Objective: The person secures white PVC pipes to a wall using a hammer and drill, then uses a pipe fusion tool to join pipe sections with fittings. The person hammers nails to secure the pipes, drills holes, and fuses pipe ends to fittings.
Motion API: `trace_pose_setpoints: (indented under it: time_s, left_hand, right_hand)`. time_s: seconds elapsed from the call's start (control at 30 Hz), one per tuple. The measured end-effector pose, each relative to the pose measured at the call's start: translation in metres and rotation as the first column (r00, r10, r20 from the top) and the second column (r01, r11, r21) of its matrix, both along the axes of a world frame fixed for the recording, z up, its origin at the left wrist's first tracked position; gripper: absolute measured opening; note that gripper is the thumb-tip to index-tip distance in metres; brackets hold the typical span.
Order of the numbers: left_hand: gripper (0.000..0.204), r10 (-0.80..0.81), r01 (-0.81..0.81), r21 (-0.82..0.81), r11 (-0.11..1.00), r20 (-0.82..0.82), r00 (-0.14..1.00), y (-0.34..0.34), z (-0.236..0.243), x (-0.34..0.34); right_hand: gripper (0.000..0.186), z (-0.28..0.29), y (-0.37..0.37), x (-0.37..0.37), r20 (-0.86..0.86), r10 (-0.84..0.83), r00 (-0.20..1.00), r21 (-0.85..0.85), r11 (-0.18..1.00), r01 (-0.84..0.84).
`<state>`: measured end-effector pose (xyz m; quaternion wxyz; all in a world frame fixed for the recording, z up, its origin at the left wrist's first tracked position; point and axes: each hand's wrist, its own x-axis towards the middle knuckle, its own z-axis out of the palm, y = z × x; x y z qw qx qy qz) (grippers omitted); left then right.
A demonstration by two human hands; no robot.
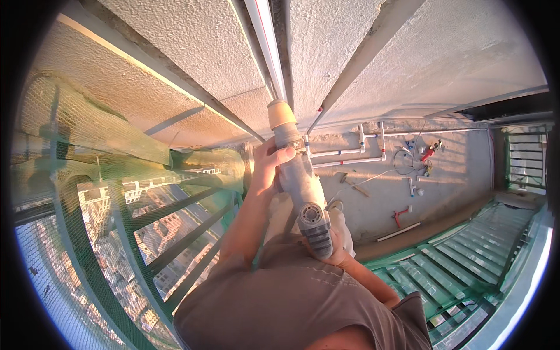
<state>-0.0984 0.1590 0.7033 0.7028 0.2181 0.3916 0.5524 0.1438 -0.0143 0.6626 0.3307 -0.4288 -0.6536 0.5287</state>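
Observation:
My left hand [269, 166] is closed around the upper body of a grey, dusty power tool [300, 178] with a beige front collar [282, 114]. The tool points up along the wall, its front over a white pipe [267, 44] in a wall groove; whether they touch I cannot tell. Low on the tool, behind its dark ribbed end, my right hand [335, 248] is wrapped around what appears to be its handle, mostly hidden.
Rough plaster wall [326, 46] with grooves rises ahead. White pipework [361, 153] runs along its foot. Red tools [430, 151], cables, a hammer [353, 184] and pipe pieces [399, 230] lie on the concrete floor. Netted railings [146, 233] border both sides, with buildings far below at left.

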Motion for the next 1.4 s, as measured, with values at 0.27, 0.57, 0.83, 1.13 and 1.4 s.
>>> trace_pose_setpoints:
  time_s: [0.27, 0.57, 0.83, 1.13, 1.4]
  left_hand:
    - [0.049, -0.040, 0.039, 0.004, 0.999, 0.090, 0.995, -0.003, 0.008, -0.009]
    - [0.052, -0.132, 0.126, 0.061, 0.990, 0.104, 0.986, 0.002, 0.016, -0.031]
    - [0.052, -0.153, 0.151, 0.033, 0.988, 0.108, 0.982, 0.006, 0.013, -0.040]
    - [0.053, -0.151, 0.151, 0.011, 0.988, 0.105, 0.983, 0.012, 0.016, -0.043]
    - [0.051, -0.142, 0.141, 0.016, 0.990, 0.113, 0.983, 0.017, 0.011, -0.046]
  right_hand:
    - [0.091, -0.014, -0.012, 0.003, 0.076, 0.237, 0.969, -0.040, 0.971, -0.234]
    - [0.061, 0.031, -0.002, -0.050, 0.015, 0.084, 0.996, 0.206, 0.975, -0.086]
    - [0.045, 0.054, 0.010, -0.064, 0.053, 0.085, 0.995, 0.257, 0.962, -0.096]
    - [0.038, 0.047, 0.010, -0.072, 0.036, 0.049, 0.998, 0.254, 0.966, -0.056]
    - [0.043, 0.055, 0.016, -0.079, 0.059, 0.025, 0.998, 0.294, 0.955, -0.041]
